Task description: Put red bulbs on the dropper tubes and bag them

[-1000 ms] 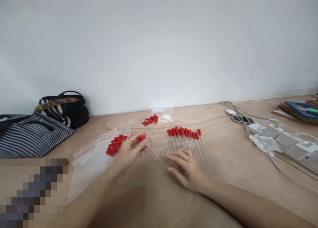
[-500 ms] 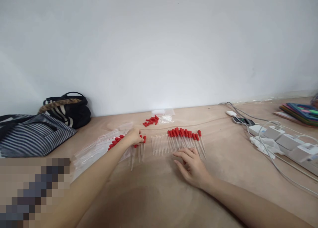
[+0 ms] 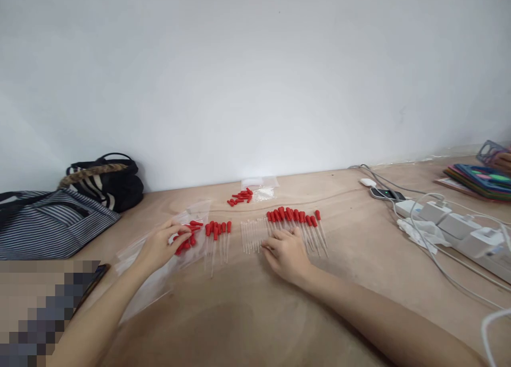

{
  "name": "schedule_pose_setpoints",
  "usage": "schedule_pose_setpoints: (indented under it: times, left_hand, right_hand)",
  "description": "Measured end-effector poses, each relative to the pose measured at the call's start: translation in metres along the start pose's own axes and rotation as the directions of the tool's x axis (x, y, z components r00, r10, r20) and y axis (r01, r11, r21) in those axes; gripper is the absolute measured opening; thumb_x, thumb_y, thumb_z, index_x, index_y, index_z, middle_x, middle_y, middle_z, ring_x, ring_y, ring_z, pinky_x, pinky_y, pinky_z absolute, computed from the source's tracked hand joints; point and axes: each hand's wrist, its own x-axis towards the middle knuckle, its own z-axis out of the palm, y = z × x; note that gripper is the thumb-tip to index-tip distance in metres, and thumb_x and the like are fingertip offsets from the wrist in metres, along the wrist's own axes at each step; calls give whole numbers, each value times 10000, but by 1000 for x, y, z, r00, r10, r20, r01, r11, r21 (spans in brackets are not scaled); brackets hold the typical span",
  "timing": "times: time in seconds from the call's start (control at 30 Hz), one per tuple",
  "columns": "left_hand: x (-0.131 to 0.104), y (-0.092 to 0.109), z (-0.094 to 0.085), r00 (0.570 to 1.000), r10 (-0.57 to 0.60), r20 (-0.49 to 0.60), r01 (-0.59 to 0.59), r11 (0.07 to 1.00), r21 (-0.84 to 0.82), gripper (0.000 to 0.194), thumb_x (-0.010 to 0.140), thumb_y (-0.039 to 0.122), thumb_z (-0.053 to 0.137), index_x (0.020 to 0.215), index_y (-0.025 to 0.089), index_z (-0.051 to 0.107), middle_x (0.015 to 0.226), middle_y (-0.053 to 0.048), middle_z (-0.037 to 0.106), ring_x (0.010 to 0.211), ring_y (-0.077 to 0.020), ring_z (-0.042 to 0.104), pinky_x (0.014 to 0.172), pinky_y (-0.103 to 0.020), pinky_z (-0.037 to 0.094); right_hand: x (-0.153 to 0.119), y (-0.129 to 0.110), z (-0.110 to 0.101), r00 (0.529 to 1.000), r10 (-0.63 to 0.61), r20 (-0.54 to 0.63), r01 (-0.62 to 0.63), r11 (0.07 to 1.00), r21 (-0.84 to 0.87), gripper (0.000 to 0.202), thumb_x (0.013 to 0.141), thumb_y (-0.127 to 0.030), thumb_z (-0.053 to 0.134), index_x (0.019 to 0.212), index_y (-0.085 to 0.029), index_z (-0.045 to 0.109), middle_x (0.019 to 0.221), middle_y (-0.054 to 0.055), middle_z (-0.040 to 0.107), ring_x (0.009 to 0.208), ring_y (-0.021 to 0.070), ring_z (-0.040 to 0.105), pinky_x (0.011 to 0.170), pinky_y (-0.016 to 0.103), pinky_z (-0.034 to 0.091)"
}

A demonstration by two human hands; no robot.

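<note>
My left hand is over a clear plastic bag, its fingers curved and apart beside loose red rubber bulbs. Just right of it lies a small group of droppers, thin clear pipettes with red bulbs on top. Several bare clear pipette tubes lie side by side in the middle. At the lower end of these tubes, my right hand has its thumb and fingertips pinched together on a tube. Beyond that hand is a larger row of red-topped droppers, its lower part partly hidden by the hand.
Farther back sit a small pile of red bulbs and a clear bag. Striped and black bags stand left. On the right are a power strip with chargers, cables, a dark device and stacked colourful trays.
My left hand has drawn back left from the small dropper group to the bulbs on the bag. My right hand has moved left to the bare tubes, and its fingers have closed.
</note>
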Motion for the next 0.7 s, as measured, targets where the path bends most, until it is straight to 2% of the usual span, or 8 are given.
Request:
schedule_pose_setpoints:
  times: [0.1,0.2,0.27,0.4,0.53,0.7]
  left_hand:
    - [-18,-16,-5,999,33,-18,-34,998,-44,297,672,480,476,682,239,649,726,-39,594,719,-208,554,702,-291,414]
    - [-26,-21,-6,1000,18,-21,-19,998,-64,335,656,532,483,680,244,653,742,-37,595,726,-208,551,709,-286,418]
    - [-27,-22,-5,1000,23,-3,-23,998,-62,352,662,560,488,688,249,650,756,-24,594,741,-206,549,720,-283,418]
    - [-29,-24,-4,998,49,33,-47,998,-52,338,660,581,521,700,266,637,776,11,585,764,-194,542,738,-272,415]
    - [-31,-26,-6,998,18,53,-15,998,-55,347,640,572,558,723,241,622,764,15,586,743,-186,550,716,-258,415]
    - [-30,-26,-1,993,-121,7,121,992,-25,349,660,558,519,736,222,572,702,27,600,663,-166,538,623,-234,412]
  right_hand:
    - [29,-18,9,987,122,108,-119,992,-35,199,775,-203,454,754,-220,652,764,37,632,766,166,538,694,329,224]
    - [52,-36,18,947,235,218,-212,969,-122,191,758,-201,459,771,-189,648,836,73,643,810,198,553,749,363,246]
    - [62,-45,23,931,267,247,-234,960,-154,183,746,-192,470,789,-163,645,871,102,642,825,217,559,782,388,252]
    - [72,-52,31,908,319,272,-280,945,-171,184,750,-191,480,822,-147,643,915,131,640,845,231,570,849,422,236]
    - [77,-53,35,876,380,298,-335,923,-192,184,743,-149,487,830,-138,649,908,147,645,871,242,576,886,432,222]
    - [81,-52,35,850,424,313,-373,903,-211,228,755,-93,452,852,-147,651,898,139,655,871,243,590,897,442,220]
